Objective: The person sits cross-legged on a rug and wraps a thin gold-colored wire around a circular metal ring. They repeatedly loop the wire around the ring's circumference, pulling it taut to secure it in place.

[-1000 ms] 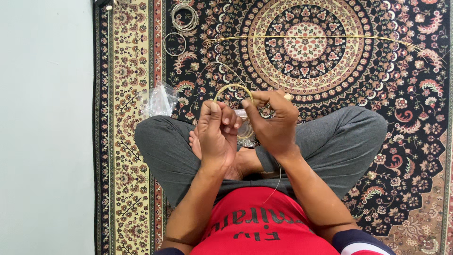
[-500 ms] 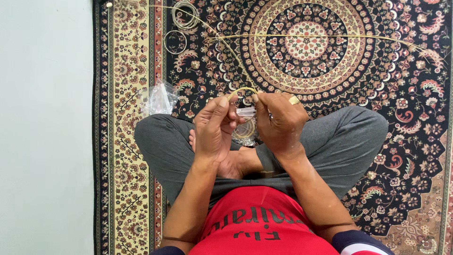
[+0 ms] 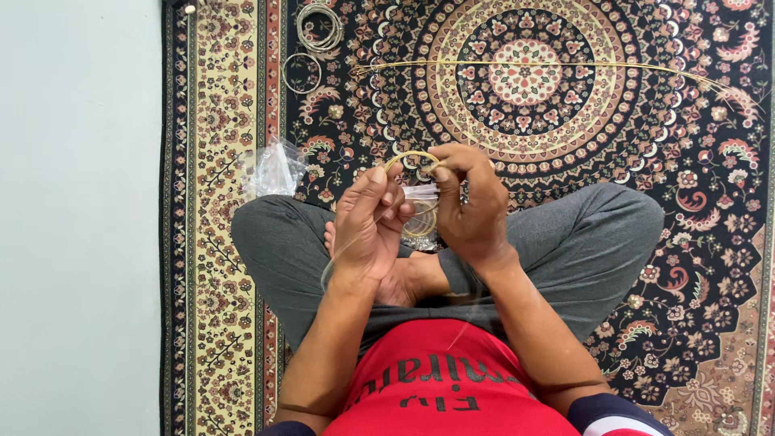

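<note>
— What is taking up most of the view?

— A patterned carpet [image 3: 646,266] is spreading across the floor, dark with a big round medallion in the middle and a cream flowered border down its left side. Beside that border a pale bare floor [image 3: 77,218] is running along the left edge. The person is sitting cross-legged on the carpet in grey trousers [image 3: 597,234] and a red shirt [image 3: 436,379].

— And the hands?

— Both are being held up close together over the crossed legs. The left hand [image 3: 367,230] is curling its fingers inward, thumb and fingertips pinching one side of a thin yellowish loop [image 3: 413,156]. The right hand [image 3: 476,202] is gripping the other side of that loop, fingers bent tightly around it. The loop is arching between the two hands, just above the knuckles. A pale strand is trailing down past the left wrist; I cannot tell whether it belongs to the same loop.

— Anything else lying about?

— A long bundle of thin straw-coloured strands [image 3: 565,66] is lying across the medallion, well apart from the hands. A crumpled clear plastic bag [image 3: 274,169] is resting just beside the left knee. Near the top, a few finished rings [image 3: 319,24] are sitting stacked together, with a single ring [image 3: 300,73] lying just below them. Something clear and plastic is showing between the hands, too hidden to tell.
</note>
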